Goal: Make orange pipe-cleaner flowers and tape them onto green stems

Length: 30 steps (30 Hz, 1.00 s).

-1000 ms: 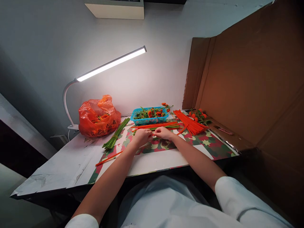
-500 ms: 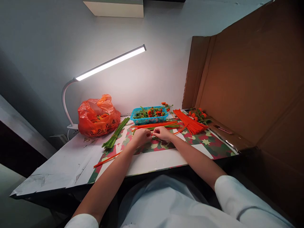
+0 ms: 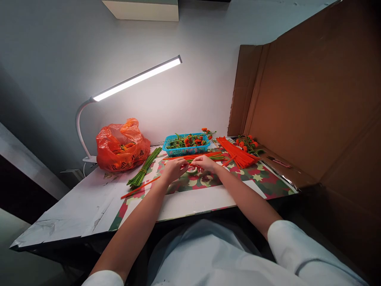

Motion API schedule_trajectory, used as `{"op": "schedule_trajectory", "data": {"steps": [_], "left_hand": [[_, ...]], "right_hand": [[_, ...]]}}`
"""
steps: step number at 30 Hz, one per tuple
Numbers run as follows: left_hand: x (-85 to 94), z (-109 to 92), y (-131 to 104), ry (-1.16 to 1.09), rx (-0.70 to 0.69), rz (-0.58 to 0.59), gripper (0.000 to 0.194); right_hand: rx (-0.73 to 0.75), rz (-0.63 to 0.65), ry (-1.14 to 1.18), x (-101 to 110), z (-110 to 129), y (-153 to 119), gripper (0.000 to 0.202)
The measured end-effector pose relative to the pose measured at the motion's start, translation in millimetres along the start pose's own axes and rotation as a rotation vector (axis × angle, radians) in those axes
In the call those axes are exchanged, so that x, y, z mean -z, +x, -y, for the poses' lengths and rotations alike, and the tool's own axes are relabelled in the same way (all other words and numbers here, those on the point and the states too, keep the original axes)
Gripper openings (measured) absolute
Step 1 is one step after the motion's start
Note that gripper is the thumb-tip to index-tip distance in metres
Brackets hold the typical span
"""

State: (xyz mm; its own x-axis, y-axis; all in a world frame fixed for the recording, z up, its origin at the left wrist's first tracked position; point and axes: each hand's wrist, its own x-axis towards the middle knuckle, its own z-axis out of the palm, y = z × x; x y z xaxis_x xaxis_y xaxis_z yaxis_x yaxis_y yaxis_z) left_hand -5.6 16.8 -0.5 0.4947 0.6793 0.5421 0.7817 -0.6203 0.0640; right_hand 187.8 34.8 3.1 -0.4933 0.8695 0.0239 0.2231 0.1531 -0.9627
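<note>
My left hand is closed, its fingertips pinched around an orange pipe cleaner that sticks out past the wrist to the lower left. Almost touching it, my right hand is also pinched closed. An orange strand shows behind the right wrist, but what lies between those fingertips is too small to make out. Just below the fingertips, a pale green ring, like a roll of tape, is partly visible. Behind both hands lie loose orange and green pipe cleaners.
A blue basket of orange flowers stands at the back. Left are a tied green bundle, an orange plastic bag and a lit lamp. Right are an orange bundle, flowers, a pink-handled tool and cardboard.
The pipe cleaner at my left hand has swung upward and slightly right. My hands have risen slightly, and the pale green ring below the fingertips shows more clearly.
</note>
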Motion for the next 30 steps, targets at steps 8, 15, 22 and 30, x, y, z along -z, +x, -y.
{"op": "schedule_trajectory", "data": {"steps": [8, 15, 22, 30], "left_hand": [[8.4, -10, 2, 0.09, -0.19, -0.135, 0.025], [13.5, -16, 2, 0.082, -0.192, -0.149, 0.027], [8.0, -18, -2, 0.075, -0.098, -0.215, 0.022], [-3.4, -19, 1, -0.795, 0.344, -0.21, 0.036]], "right_hand": [[-0.158, 0.283, 0.428, 18, -2, -2, 0.012], [-0.189, 0.359, 0.51, 18, -6, -3, 0.011], [-0.144, 0.363, 0.496, 13, -2, -6, 0.013], [0.031, 0.2, 0.436, 2, 10, -9, 0.019]]}}
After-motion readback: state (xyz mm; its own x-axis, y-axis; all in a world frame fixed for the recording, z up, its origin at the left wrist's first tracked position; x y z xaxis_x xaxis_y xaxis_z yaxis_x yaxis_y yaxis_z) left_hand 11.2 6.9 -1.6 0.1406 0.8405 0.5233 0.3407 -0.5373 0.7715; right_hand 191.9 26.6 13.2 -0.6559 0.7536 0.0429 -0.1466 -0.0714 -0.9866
